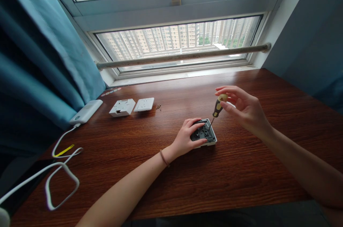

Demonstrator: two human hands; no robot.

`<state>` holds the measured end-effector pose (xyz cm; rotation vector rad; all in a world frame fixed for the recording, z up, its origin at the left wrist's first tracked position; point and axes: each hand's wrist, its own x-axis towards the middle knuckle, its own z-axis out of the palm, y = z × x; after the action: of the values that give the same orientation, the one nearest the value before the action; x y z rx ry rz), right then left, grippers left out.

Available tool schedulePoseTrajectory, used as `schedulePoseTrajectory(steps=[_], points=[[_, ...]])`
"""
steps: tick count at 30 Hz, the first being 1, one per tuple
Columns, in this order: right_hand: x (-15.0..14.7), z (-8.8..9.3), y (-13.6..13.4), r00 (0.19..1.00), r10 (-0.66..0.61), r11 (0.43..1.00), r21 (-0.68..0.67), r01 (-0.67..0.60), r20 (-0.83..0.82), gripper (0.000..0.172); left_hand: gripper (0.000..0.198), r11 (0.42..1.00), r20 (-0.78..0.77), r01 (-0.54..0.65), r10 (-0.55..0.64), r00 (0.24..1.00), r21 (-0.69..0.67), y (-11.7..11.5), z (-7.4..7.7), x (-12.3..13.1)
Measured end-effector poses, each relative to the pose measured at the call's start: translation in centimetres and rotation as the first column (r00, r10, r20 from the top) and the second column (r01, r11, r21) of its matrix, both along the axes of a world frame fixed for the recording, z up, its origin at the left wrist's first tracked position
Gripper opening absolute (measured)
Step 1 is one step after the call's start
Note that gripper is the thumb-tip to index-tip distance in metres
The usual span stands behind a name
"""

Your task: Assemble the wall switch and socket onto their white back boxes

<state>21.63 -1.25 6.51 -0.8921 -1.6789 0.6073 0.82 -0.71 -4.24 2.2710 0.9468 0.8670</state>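
A grey and white wall-socket module [205, 134] lies back side up near the middle of the wooden table [241, 169]. My left hand [187, 137] grips its left side, thumb along the front edge and fingers over the back edge. My right hand [242, 107] pinches the yellow top of a short black-and-yellow screwdriver [217, 109] with its fingertips. The screwdriver stands tilted, its tip down in the module's upper right part.
At the back left lie a white mounting box [122, 107], a white socket faceplate [144, 104] and two small screws [159, 107]. A white power bank [86, 111] with a looping white cable [63, 169] sits by the teal curtain [40, 59]. The window sill runs along the far edge.
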Motion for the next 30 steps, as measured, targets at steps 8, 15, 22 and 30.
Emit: schedulePoseTrajectory(steps=[8,15,22,30], points=[[0.0,-1.3,0.5,0.997,-0.072,0.997,-0.005,0.072,-0.034,0.035,0.049,1.000,0.002,0.000,0.000,1.000,-0.002,0.0,0.0,0.0],[-0.2,-0.6,-0.3,0.988,-0.079,0.996,0.059,0.072,0.131,0.030,0.050,1.000,-0.010,0.000,0.000,1.000,-0.003,0.0,0.0,0.1],[0.1,-1.4,0.7,0.931,-0.339,0.934,0.172,0.314,0.135,0.027,0.049,1.000,-0.003,0.001,-0.001,1.000,-0.007,0.0,0.0,0.0],[-0.6,-1.5,0.2,0.998,-0.016,0.999,0.051,0.019,-0.059,0.031,0.050,1.000,-0.010,0.005,-0.006,1.000,-0.004,0.0,-0.1,0.0]])
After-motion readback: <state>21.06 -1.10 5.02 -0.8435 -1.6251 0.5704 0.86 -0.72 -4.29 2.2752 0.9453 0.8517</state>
